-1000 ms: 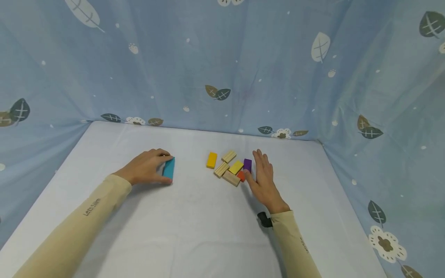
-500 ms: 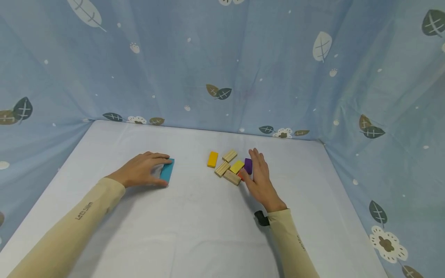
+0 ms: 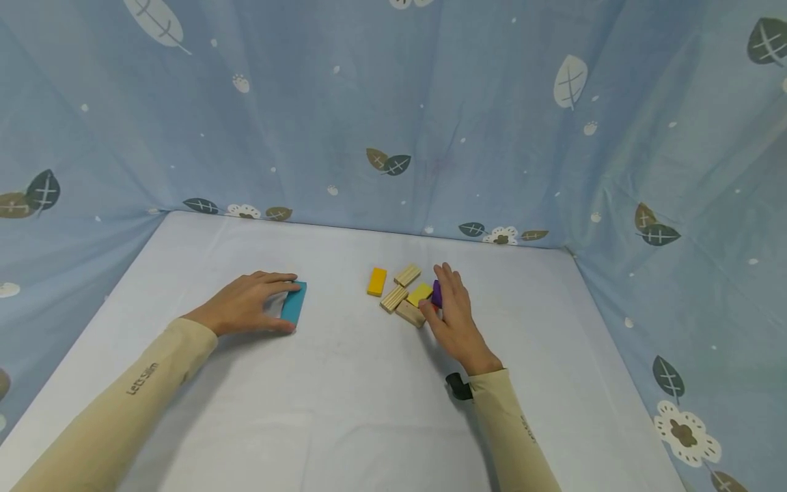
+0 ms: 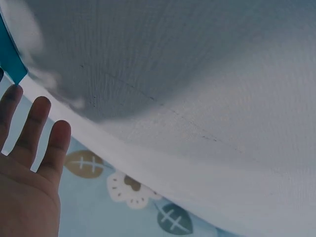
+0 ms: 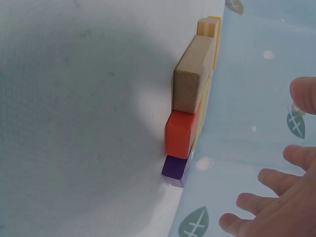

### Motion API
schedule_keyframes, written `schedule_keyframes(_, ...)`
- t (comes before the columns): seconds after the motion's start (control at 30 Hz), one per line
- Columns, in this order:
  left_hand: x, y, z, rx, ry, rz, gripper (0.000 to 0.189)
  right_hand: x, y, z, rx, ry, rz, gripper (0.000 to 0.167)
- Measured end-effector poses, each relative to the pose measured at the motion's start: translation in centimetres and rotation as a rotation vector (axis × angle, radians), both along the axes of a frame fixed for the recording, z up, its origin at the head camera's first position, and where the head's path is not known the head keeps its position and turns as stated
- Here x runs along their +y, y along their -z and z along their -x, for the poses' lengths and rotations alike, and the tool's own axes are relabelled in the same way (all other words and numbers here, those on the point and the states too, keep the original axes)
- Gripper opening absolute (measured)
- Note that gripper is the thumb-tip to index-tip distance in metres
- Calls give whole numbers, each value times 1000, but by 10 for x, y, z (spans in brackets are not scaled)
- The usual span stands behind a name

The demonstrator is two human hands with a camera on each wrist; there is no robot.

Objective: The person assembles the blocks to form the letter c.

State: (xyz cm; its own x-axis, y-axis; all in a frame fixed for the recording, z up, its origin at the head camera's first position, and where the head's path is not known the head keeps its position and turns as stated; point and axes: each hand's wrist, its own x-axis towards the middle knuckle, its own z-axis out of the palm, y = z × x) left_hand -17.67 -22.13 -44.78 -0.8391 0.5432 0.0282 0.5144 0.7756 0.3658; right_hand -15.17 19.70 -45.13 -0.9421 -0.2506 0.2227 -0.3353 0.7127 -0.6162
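At the left, my left hand [image 3: 249, 304] holds a flat blue rectangular block [image 3: 294, 304] by its two ends, thumb at the near end and fingers at the far end. A corner of the blue block [image 4: 12, 57] shows near the fingertips in the left wrist view. My right hand [image 3: 456, 324] is spread with straight fingers beside a cluster of small wooden blocks. It partly covers the purple block [image 3: 436, 294] and the red block [image 5: 181, 134]. In the right wrist view the fingers stand apart from the blocks.
The cluster also has a yellow block [image 3: 421, 294], a plain wooden block [image 3: 410, 313] and two grooved wooden blocks [image 3: 394, 298]. An orange-yellow block [image 3: 377, 281] lies slightly apart. White cloth [image 3: 344, 383] covers the table; a blue leaf-print curtain [image 3: 307, 123] encloses it.
My left hand has moved slightly left and nearer with the blue block, which has turned a little. My right hand has shifted left over the purple and red blocks.
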Motion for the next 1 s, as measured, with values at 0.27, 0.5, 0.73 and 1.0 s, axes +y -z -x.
schedule_keyframes(0.27, -3, -5, -4, 61, 3, -12, 70, -1, -2, 0, -13, -2, 2, 69)
schedule_keyframes(0.5, -5, -2, -5, 82, 24, -8, 63, -5, -3, 2, -32, -14, 17, 69)
schedule_keyframes(0.73, -6, 2, -6, 98, 34, -11, 61, -10, -3, 6, -18, -51, 20, 70)
schedule_keyframes(1.0, -6, 3, -6, 112, 48, -17, 60, -20, -10, 14, -33, -86, 21, 72)
